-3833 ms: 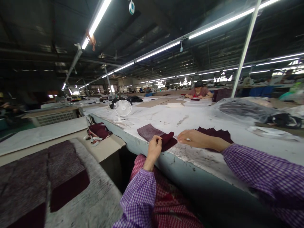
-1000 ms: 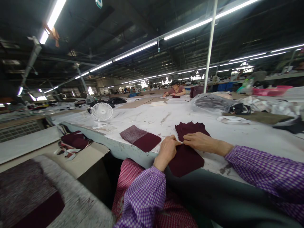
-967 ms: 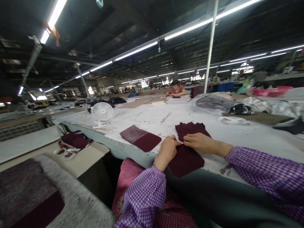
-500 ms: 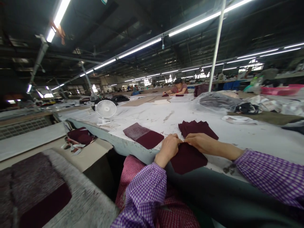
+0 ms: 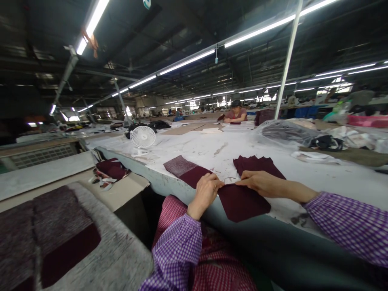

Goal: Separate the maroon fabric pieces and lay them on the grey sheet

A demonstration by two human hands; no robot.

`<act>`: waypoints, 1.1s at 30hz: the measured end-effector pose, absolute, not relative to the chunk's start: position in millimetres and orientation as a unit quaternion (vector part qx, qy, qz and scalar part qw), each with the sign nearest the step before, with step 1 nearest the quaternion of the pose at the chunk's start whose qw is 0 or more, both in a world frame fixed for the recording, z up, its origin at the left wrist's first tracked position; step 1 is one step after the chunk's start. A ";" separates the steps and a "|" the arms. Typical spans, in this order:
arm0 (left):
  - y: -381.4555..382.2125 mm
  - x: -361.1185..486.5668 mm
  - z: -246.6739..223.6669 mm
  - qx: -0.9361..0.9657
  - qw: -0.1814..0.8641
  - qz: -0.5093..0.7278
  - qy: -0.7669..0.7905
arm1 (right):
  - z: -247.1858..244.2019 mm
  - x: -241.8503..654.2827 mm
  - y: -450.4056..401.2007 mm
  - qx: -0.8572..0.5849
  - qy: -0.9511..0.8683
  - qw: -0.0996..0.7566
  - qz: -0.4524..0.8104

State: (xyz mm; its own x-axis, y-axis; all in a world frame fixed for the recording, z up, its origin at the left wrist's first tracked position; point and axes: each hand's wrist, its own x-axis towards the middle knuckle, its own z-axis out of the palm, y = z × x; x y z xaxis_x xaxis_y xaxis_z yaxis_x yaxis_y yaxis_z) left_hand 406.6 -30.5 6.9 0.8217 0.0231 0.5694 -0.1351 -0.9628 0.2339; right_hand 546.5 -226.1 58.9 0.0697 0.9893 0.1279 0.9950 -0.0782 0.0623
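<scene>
A dark maroon fabric piece (image 5: 244, 202) hangs partly over the near edge of the white table, its top edge stretched between my two hands. My left hand (image 5: 206, 192) pinches its upper left corner, and my right hand (image 5: 259, 182) pinches the top edge further right. Behind my right hand lies a maroon stack (image 5: 257, 163) with a jagged, fanned edge. To the left rests a second pile (image 5: 186, 169), part speckled grey and part plain maroon, its near end touched or overlapped by my left hand.
A small white fan (image 5: 143, 137) stands on the white table (image 5: 209, 147). Cardboard (image 5: 133, 188) at left bears maroon scraps (image 5: 112, 169). Speckled maroon panels (image 5: 60, 230) lie lower left. Clear plastic (image 5: 281, 131) sits at right; a person (image 5: 238, 113) works across the table.
My hands have moved apart, with the fabric's top edge now drawn straight between them. The view has shifted slightly, so the surroundings appear further right.
</scene>
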 end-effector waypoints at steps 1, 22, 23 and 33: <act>-31.4 406.0 8.0 0.947 0.124 0.294 -0.027 | 61.9 543.8 -223.1 -0.731 -0.678 -0.014 -0.070; -16.7 405.1 10.3 0.851 0.420 0.314 0.005 | 77.0 522.4 -194.1 -0.715 -0.671 -0.175 -0.089; -16.0 404.7 10.0 0.852 0.423 0.309 0.006 | 77.4 522.5 -193.8 -0.717 -0.670 -0.172 -0.086; -22.7 403.2 17.7 0.874 0.393 0.281 0.042 | 81.0 522.6 -190.0 -0.709 -0.676 -0.184 -0.086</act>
State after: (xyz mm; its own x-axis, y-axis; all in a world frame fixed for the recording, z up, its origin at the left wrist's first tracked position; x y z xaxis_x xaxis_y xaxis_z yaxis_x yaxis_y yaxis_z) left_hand 403.2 -22.7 17.7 0.8385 0.2951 0.4582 -0.1470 -0.6871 0.7115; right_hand 522.6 -190.0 81.0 0.0718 0.9892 -0.1276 0.9263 -0.0187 0.3764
